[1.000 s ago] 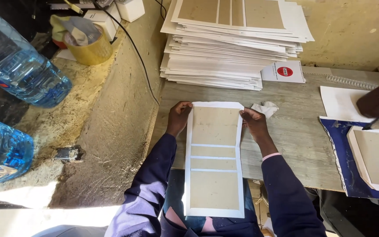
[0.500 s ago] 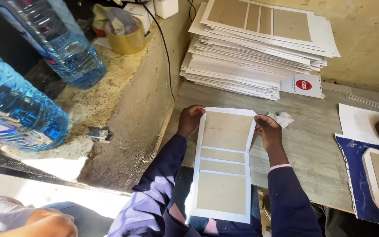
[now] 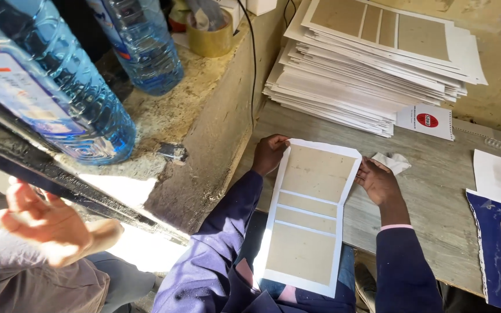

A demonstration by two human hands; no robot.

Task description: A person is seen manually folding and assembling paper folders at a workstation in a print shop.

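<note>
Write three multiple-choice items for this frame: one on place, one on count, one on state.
1. Where is the stack of covers?
A. beyond the held cover on the table
B. on the ledge by the bottles
C. on the floor

2. How many brown panels show on the held cover?
A. two
B. four
C. six

3. How do the left hand and right hand hold it?
A. at its two side edges
B. both at one corner
C. not touching

A: it lies past the cover's far end. B: white gaps separate four. A: one hand at each edge.
</note>
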